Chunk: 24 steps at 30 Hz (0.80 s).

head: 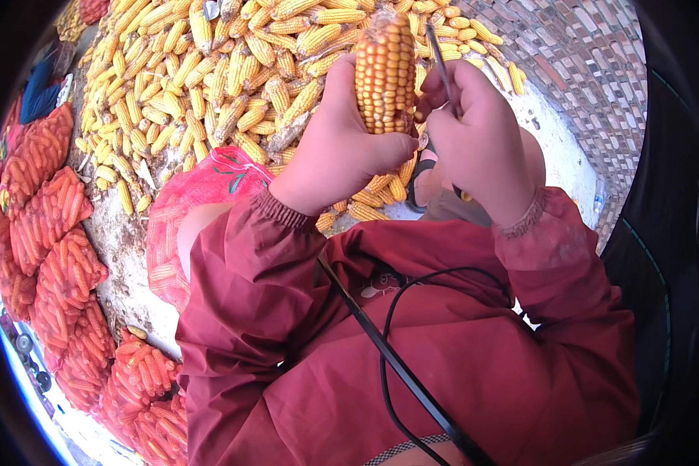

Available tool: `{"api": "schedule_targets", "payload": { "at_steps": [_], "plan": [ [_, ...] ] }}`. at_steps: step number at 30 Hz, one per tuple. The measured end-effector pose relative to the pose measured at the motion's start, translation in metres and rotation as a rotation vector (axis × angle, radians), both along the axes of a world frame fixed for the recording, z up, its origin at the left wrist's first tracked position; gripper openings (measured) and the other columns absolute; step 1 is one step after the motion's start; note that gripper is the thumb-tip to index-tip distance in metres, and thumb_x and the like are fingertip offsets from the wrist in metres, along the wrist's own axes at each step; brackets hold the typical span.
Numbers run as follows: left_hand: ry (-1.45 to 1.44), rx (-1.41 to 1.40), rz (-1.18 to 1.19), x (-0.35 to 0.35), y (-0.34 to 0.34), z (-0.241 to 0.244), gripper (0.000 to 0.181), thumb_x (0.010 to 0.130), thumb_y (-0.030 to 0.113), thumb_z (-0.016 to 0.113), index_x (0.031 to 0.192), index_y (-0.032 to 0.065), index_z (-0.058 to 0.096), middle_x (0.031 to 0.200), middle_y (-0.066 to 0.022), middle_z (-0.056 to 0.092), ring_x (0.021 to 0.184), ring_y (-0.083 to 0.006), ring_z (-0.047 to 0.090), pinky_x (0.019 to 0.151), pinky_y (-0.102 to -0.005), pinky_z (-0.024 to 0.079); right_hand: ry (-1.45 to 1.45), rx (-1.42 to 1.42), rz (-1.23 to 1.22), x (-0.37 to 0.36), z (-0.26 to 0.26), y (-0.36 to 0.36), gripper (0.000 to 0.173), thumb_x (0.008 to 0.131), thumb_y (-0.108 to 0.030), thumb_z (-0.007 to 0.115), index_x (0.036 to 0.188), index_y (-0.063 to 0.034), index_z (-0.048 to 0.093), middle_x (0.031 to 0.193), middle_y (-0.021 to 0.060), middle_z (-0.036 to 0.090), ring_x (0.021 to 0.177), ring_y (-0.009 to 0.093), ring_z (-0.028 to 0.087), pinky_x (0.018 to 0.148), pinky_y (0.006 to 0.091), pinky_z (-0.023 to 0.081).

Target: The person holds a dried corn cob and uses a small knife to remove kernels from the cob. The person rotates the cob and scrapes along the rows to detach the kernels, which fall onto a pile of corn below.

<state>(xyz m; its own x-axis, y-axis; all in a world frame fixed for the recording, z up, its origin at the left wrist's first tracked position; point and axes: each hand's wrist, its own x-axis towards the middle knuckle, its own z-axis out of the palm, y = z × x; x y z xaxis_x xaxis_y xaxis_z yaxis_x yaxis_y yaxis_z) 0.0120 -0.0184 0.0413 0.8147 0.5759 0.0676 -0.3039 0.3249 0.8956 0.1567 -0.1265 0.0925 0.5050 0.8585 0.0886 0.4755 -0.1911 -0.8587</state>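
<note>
My left hand [349, 137] grips a corn cob [385, 76] with orange-yellow kernels, thumb across its lower end. The cob is held upright in the picture, and some kernels near its lower right side look gone. Just right of it, my right hand [477, 128] is closed around a thin metal tool [440, 61], perhaps a screwdriver; its tip points up past the fingers. A dark and yellow piece, maybe its handle, shows below the palm. The right fingertips are close to the cob's lower right side; whether they touch it is unclear.
A large heap of corn cobs [209, 87] lies before me. By my left leg is a red mesh bag [169, 244] of cobs. More filled mesh bags [64, 262] line the left. Brick paving [582, 76] is at the right. A strap [378, 338] and black cable [386, 373] cross my jacket.
</note>
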Motion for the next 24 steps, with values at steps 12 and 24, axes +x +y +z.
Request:
{"api": "schedule_targets", "payload": {
  "at_steps": [12, 24],
  "plan": [
    [-0.143, -0.253, -0.123, -0.011, 0.007, 0.014, 0.059, 0.077, -0.005, 0.075, 0.132, 0.0011, 0.055, 0.099, -0.0123, 0.069, 0.083, -0.0228, 0.072, 0.071, -0.0343, 0.057, 0.613, -0.118, 0.140, -0.013, 0.041, -0.020, 0.029, 0.117, -0.027, 0.049, 0.117, 0.0006, 0.058, 0.091, 0.0065, 0.057, 0.056, 0.008, 0.049, 0.049, 0.0232, 0.039],
    [-0.196, -0.280, -0.140, -0.013, 0.009, 0.013, 0.064, 0.077, -0.004, 0.074, 0.137, 0.0004, 0.051, 0.108, -0.0134, 0.070, 0.094, -0.0263, 0.072, 0.082, -0.0379, 0.059, 0.575, -0.310, 0.248, -0.015, 0.065, -0.038, 0.030, 0.118, -0.026, 0.045, 0.108, -0.0012, 0.059, 0.083, 0.0046, 0.054, 0.055, 0.010, 0.053, 0.044, 0.0253, 0.045]
  ]
}}
